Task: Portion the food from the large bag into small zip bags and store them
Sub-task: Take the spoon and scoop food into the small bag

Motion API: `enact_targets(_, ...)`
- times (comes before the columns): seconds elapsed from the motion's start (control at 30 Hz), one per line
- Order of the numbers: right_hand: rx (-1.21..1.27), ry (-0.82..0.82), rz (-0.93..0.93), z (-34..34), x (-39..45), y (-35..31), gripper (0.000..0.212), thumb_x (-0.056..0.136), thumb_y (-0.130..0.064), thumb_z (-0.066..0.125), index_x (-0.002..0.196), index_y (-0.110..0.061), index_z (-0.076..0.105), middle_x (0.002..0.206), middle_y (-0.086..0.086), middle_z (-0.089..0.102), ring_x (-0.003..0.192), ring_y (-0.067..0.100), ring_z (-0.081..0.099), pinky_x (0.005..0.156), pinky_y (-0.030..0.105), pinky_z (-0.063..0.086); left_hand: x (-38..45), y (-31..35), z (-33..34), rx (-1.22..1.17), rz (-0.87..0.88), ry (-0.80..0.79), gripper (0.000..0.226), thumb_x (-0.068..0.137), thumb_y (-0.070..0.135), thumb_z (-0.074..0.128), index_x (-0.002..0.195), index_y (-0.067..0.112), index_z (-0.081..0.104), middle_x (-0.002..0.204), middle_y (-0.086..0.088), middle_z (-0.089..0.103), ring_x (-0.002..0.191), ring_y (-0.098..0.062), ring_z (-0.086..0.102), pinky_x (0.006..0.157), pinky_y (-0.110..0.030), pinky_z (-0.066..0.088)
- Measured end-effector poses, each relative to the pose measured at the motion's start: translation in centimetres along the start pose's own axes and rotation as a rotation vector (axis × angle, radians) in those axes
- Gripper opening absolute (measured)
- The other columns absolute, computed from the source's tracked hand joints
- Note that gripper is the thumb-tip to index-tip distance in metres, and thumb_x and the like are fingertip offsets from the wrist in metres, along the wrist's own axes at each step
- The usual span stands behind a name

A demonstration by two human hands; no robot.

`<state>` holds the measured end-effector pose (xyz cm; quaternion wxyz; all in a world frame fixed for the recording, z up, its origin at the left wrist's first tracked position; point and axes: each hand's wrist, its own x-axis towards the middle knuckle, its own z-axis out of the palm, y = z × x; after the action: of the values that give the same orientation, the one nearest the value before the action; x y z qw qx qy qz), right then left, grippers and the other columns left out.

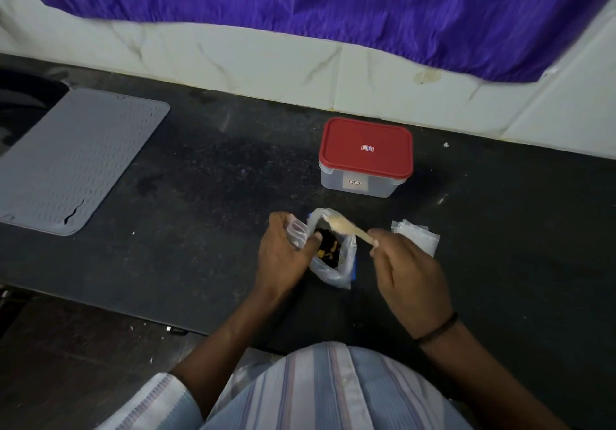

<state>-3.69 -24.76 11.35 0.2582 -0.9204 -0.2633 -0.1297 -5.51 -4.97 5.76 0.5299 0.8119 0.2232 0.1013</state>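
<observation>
Now my left hand (283, 249) pinches a small zip bag (297, 233) beside the large bag (333, 253), which stands open on the dark counter (200, 179). My right hand (405, 271) grips a wooden spoon (343, 228), bowl over the bag's mouth, perhaps empty. More zip bags (416, 236) lie just right; a red-lidded container (365, 158) sits behind.

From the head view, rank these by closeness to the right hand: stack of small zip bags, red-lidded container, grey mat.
From the right hand:
1. Stack of small zip bags, just beyond its knuckles, on the right.
2. Red-lidded container, farther back near the wall.
3. Grey mat, far left.
</observation>
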Motion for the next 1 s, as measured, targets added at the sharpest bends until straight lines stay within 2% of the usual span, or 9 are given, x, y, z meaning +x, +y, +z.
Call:
enact_targets(0.13, -0.241, -0.232, -0.057, 2.8, -0.1, 1.3, 0.026, 0.079, -0.011, 0.072, 0.104, -0.012, 0.066, 0.079, 0.004, 0.065, 0.066, 0.02, 0.062, 0.057, 0.034, 0.055, 0.3, 0.2, 0.9, -0.044, -0.171, -0.089, 0.044, 0.083, 0.036, 0.077, 0.113, 0.022, 0.047, 0.099, 0.006, 0.064, 0.089, -0.008, 0.063, 0.069, -0.024, 0.048)
enact_targets(0.2, -0.286, -0.261, -0.083, 3.4, 0.3, 1.3, 0.031, 0.071, -0.01, 0.077, 0.101, -0.01, 0.067, 0.077, 0.006, 0.065, 0.064, 0.021, 0.062, 0.056, 0.035, 0.055, 0.4, 0.2, 1.4, -0.051, -0.23, -0.101, 0.045, 0.083, 0.031, 0.076, 0.116, 0.021, 0.046, 0.102, 0.004, 0.063, 0.091, -0.011, 0.063, 0.074, -0.03, 0.051)
enact_targets(0.33, -0.336, -0.309, -0.079, 3.7, 1.0, 0.2, 0.025, 0.061, -0.009, 0.08, 0.083, -0.011, 0.068, 0.063, 0.004, 0.061, 0.051, 0.021, 0.059, 0.044, 0.029, 0.048, 0.3, 0.5, 2.0, -0.09, -0.296, -0.091, 0.039, 0.084, 0.02, 0.069, 0.115, 0.018, 0.046, 0.099, 0.001, 0.062, 0.087, -0.011, 0.061, 0.066, -0.029, 0.047)
enact_targets(0.4, -0.267, -0.336, -0.017, 3.7, 1.2, -0.1, 0.02, 0.067, -0.014, 0.081, 0.082, -0.012, 0.068, 0.065, 0.003, 0.063, 0.052, 0.02, 0.061, 0.044, 0.027, 0.046, 0.4, 0.7, 2.0, -0.127, -0.305, -0.097, 0.038, 0.084, 0.018, 0.069, 0.116, 0.017, 0.047, 0.1, 0.0, 0.061, 0.088, -0.013, 0.06, 0.066, -0.028, 0.046)
enact_targets(0.47, -0.175, -0.324, 0.065, 3.6, 1.5, 0.1, 0.007, 0.085, -0.017, 0.066, 0.091, -0.012, 0.067, 0.076, 0.005, 0.066, 0.065, 0.02, 0.064, 0.054, 0.028, 0.047, 0.4, 0.8, 2.0, -0.178, -0.325, -0.103, 0.038, 0.085, 0.015, 0.069, 0.116, 0.016, 0.047, 0.102, -0.001, 0.06, 0.09, -0.013, 0.06, 0.069, -0.028, 0.047)
enact_targets(0.6, 0.033, -0.301, 0.244, 3.4, 0.8, 0.9, 0.021, 0.097, -0.021, 0.049, 0.107, -0.018, 0.067, 0.082, 0.001, 0.067, 0.073, 0.013, 0.062, 0.068, 0.032, 0.055, 0.4, 0.8, 1.8, -0.22, -0.349, -0.091, 0.034, 0.085, 0.01, 0.066, 0.112, 0.016, 0.047, 0.102, -0.003, 0.058, 0.09, -0.014, 0.059, 0.072, -0.031, 0.051)
enact_targets(0.7, 0.237, -0.286, 0.401, 3.9, 0.1, 1.6, 0.02, 0.096, -0.019, 0.05, 0.106, -0.019, 0.068, 0.078, -0.003, 0.068, 0.068, 0.009, 0.064, 0.068, 0.033, 0.057, 0.5, 0.7, 1.9, -0.234, -0.354, -0.095, 0.036, 0.084, 0.009, 0.066, 0.114, 0.017, 0.048, 0.103, -0.003, 0.059, 0.092, -0.015, 0.06, 0.072, -0.031, 0.052)
enact_targets(0.83, 0.475, -0.226, 0.587, 4.3, -0.6, 1.9, 0.02, 0.098, -0.014, 0.05, 0.103, -0.017, 0.069, 0.075, -0.005, 0.067, 0.059, 0.005, 0.065, 0.06, 0.021, 0.055, 0.6, 0.6, 2.0, -0.227, -0.354, -0.109, 0.034, 0.085, 0.012, 0.069, 0.111, 0.02, 0.048, 0.104, -0.003, 0.059, 0.095, -0.018, 0.062, 0.078, -0.037, 0.056)
enact_targets(1.0, 0.594, -0.109, 0.684, 4.4, -0.8, 2.0, 0.021, 0.096, -0.013, 0.051, 0.096, -0.02, 0.07, 0.067, 0.001, 0.069, 0.056, 0.012, 0.065, 0.056, 0.026, 0.055, 0.8, 0.5, 1.4, -0.196, -0.357, -0.1, 0.036, 0.085, 0.014, 0.071, 0.11, 0.023, 0.046, 0.107, -0.004, 0.06, 0.097, -0.018, 0.062, 0.085, -0.043, 0.057)
